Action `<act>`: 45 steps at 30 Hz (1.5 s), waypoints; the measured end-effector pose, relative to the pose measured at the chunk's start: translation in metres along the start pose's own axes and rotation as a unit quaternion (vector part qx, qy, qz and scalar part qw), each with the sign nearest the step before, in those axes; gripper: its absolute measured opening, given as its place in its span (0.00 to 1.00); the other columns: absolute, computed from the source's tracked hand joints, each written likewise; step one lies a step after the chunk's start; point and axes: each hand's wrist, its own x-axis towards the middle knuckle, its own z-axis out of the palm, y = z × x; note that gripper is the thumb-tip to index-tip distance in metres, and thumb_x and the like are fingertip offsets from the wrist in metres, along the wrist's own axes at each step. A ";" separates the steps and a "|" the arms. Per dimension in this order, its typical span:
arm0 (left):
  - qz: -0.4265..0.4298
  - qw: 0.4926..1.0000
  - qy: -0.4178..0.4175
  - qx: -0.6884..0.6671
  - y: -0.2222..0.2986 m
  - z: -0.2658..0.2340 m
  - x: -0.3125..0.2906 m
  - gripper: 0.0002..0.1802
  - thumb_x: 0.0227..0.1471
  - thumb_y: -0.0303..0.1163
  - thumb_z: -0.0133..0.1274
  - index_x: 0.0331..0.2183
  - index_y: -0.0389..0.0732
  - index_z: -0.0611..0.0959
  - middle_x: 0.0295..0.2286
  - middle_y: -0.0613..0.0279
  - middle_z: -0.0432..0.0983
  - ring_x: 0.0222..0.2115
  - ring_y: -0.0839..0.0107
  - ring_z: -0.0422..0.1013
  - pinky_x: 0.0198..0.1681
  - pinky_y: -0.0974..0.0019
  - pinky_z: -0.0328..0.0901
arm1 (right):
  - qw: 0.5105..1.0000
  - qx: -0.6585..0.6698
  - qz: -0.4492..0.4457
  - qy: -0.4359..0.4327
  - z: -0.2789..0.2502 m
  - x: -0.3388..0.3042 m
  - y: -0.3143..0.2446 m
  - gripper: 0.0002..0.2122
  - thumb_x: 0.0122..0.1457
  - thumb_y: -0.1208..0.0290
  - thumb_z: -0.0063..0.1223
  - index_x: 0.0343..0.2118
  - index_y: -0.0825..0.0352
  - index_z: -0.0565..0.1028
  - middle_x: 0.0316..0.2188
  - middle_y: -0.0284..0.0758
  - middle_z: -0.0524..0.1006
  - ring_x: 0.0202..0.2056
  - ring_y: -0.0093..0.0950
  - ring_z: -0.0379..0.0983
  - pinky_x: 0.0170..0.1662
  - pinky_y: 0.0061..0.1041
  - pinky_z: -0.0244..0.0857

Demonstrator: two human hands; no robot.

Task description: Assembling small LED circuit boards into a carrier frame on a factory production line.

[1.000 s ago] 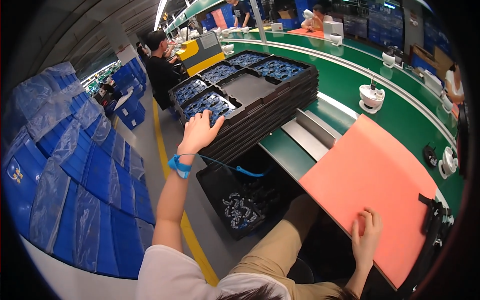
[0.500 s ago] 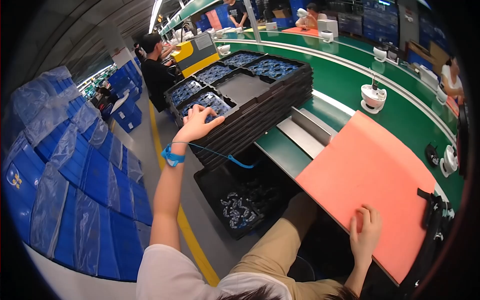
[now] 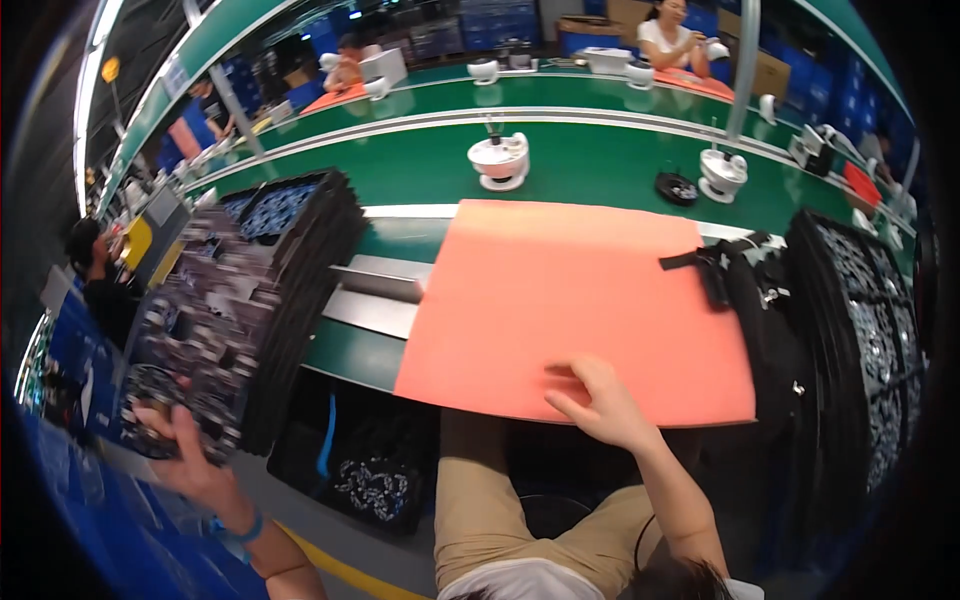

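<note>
My left hand (image 3: pixel 188 458) is at the lower left with its fingers curled over the near corner of the top black tray (image 3: pixel 205 320). That tray holds small dark parts and lies on a tall stack of black trays (image 3: pixel 300 300); this area is motion-blurred. There is a blue band on my left wrist. My right hand (image 3: pixel 600 402) lies flat, fingers apart, on the near edge of the orange mat (image 3: pixel 560 300) in front of me and holds nothing.
Behind the mat runs a green conveyor (image 3: pixel 600 150) with white round devices (image 3: pixel 500 160). A second stack of black trays (image 3: pixel 865 330) stands at the right, with a black strap (image 3: pixel 712 270) beside it. A black bin of parts (image 3: pixel 370 485) sits below. Other people work nearby.
The view has swung right, so the mat is now in the middle. My left hand slid from the top of the tray stack to its near corner. My right hand stays on the mat.
</note>
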 end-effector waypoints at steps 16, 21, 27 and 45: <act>-0.561 0.432 -0.580 -0.402 -0.062 0.279 -0.113 0.06 0.56 0.27 0.46 0.38 0.40 0.73 0.38 0.59 0.72 0.42 0.64 0.73 0.29 0.73 0.69 | 0.978 -0.075 0.026 0.193 -0.099 0.076 0.075 0.22 0.62 0.61 0.43 0.56 0.67 0.61 0.51 0.40 0.67 0.47 0.29 0.68 0.47 0.29 0.64; -0.574 0.338 -0.588 -0.459 -0.084 0.332 -0.148 0.28 0.57 0.45 0.41 0.52 0.34 0.65 0.48 0.45 0.67 0.46 0.58 0.69 0.47 0.58 0.67 | 0.979 -0.076 0.125 0.145 -0.079 0.073 0.120 0.18 0.61 0.63 0.39 0.24 0.75 0.72 0.19 0.48 0.73 0.24 0.39 0.73 0.31 0.35 0.65; -0.613 0.247 -0.509 -0.551 -0.118 0.358 -0.189 0.38 0.56 0.55 0.33 0.57 0.34 0.60 0.52 0.43 0.63 0.52 0.54 0.63 0.53 0.55 0.60 | 0.931 0.128 0.277 0.200 -0.056 0.065 0.103 0.20 0.61 0.64 0.35 0.20 0.75 0.72 0.14 0.45 0.74 0.13 0.29 0.73 0.17 0.31 0.66; -0.615 0.362 -0.537 -0.450 -0.120 0.358 -0.199 0.31 0.57 0.51 0.36 0.50 0.36 0.69 0.45 0.48 0.70 0.45 0.57 0.70 0.50 0.57 0.64 | 0.935 -0.347 0.059 0.048 -0.073 0.136 0.184 0.22 0.60 0.55 0.38 0.54 0.61 0.65 0.57 0.39 0.62 0.57 0.39 0.58 0.59 0.38 0.50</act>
